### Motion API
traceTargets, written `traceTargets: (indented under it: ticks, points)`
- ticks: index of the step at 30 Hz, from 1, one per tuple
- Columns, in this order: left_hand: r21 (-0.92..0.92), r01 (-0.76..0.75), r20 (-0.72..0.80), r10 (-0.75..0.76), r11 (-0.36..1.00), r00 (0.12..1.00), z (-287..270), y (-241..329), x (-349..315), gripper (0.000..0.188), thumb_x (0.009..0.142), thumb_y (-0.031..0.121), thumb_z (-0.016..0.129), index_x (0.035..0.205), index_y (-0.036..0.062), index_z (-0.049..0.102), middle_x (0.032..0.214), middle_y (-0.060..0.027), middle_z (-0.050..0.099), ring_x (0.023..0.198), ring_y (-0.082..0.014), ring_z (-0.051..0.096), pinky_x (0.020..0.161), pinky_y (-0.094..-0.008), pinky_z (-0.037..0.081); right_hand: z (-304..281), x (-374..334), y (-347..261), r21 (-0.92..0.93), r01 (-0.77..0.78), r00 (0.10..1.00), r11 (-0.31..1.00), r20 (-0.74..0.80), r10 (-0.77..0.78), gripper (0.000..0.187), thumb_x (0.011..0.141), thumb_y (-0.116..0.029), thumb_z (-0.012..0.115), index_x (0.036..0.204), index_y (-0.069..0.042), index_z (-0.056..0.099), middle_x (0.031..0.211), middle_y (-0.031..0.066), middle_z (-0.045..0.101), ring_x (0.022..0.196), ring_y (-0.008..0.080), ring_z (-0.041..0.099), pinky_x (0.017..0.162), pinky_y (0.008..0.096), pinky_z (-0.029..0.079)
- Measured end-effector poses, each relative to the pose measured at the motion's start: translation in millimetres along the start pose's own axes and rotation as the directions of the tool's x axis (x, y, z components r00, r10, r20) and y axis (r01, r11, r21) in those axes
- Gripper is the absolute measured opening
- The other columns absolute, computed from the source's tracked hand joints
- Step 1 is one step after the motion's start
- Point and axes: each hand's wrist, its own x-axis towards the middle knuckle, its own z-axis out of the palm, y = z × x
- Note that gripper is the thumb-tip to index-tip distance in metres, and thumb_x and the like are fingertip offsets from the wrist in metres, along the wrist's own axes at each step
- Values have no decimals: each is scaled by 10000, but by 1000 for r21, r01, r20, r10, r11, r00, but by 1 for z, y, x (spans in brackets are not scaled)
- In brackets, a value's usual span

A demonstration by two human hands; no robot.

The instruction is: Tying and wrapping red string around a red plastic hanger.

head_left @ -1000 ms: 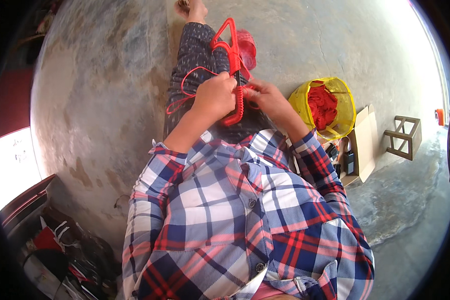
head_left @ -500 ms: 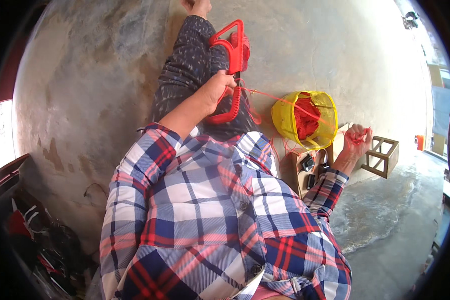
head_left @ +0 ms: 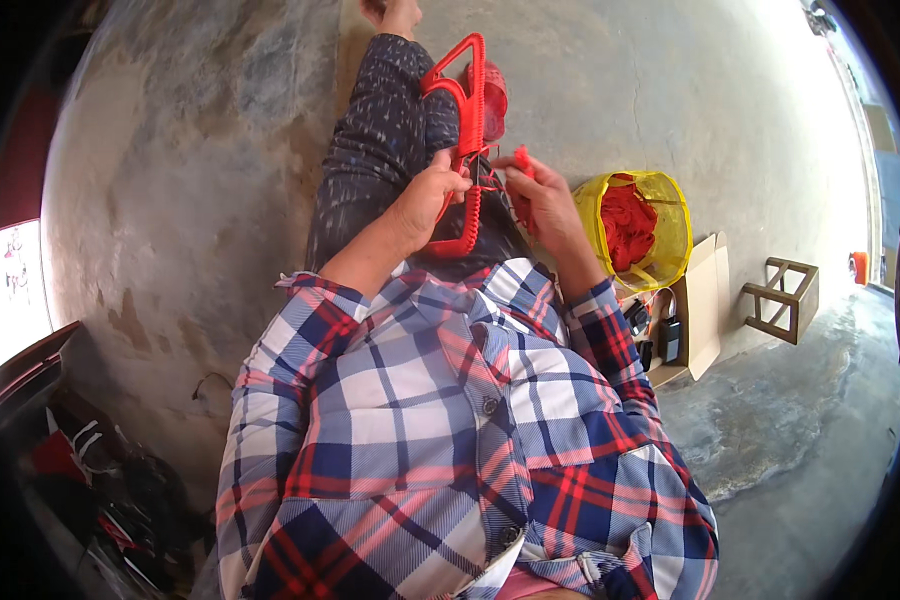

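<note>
My left hand (head_left: 438, 195) grips the middle of a red plastic frame (head_left: 477, 95), which has angular looped ends and a ribbed lower edge. The frame stands over my leg in dark patterned trousers (head_left: 370, 150). Close on its right, my right hand (head_left: 550, 205) is closed on red string (head_left: 523, 160), part of it sticking up past the thumb. Thin red strands run between the hand and the frame's middle. To the right of this hand stands a yellow mesh basket (head_left: 686, 228) with a heap of red string (head_left: 627, 225) inside.
A round red object (head_left: 493, 112) lies behind the frame. Below the basket is an open cardboard box (head_left: 708, 300) holding black devices (head_left: 672, 338). A small wooden stool (head_left: 802, 305) stands farther right on the concrete floor (head_left: 200, 180). Dark clutter (head_left: 120, 480) lies at lower left.
My right hand has come from beyond the basket, at the right, back beside the frame, bringing the red string. The stretched strand across the basket is gone. My left hand keeps its grip.
</note>
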Motion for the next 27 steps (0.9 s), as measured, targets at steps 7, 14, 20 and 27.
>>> traceTargets:
  ticks: [7, 14, 20, 27]
  points:
    - [-3, 8, 3, -8, 1000, 1000, 7, 5, -2, 523, 837, 54, 437, 1354, 34, 365, 1055, -4, 487, 966, -109, 495, 916, -257, 384, 13, 14, 13, -108, -65, 998, 992, 6, 66, 140, 937, -149, 545, 1021, -57, 611, 683, -87, 468, 606, 17, 408, 528, 198, 316]
    - [66, 27, -34, -24, 997, 999, 1, -3, 9, 448, 832, 60, 437, 1278, 18, 422, 971, 3, 482, 838, -95, 472, 800, -231, 389, 19, -74, -108, 160, 519, 855, 840, -90, -511, 185, 874, -103, 493, 719, -105, 392, 548, -30, 338, 430, 74, 310, 424, 236, 237]
    - [-30, 94, -84, -96, 995, 992, 5, 0, 16, 398, 799, 82, 454, 1190, 13, 469, 963, -8, 488, 782, -94, 452, 737, -225, 376, 47, -126, -164, 276, 678, 569, 682, 391, -724, 199, 889, -150, 489, 708, -109, 416, 501, -30, 430, 378, 92, 358, 394, 253, 284]
    - [-9, 61, -132, -61, 998, 989, 3, -12, 20, 309, 757, 141, 544, 1062, 91, 527, 886, -28, 517, 768, -135, 488, 728, -277, 396, 58, -131, -169, 414, 637, 562, 650, 327, -760, 210, 885, -179, 476, 701, -113, 400, 461, -30, 400, 385, 98, 358, 382, 263, 277]
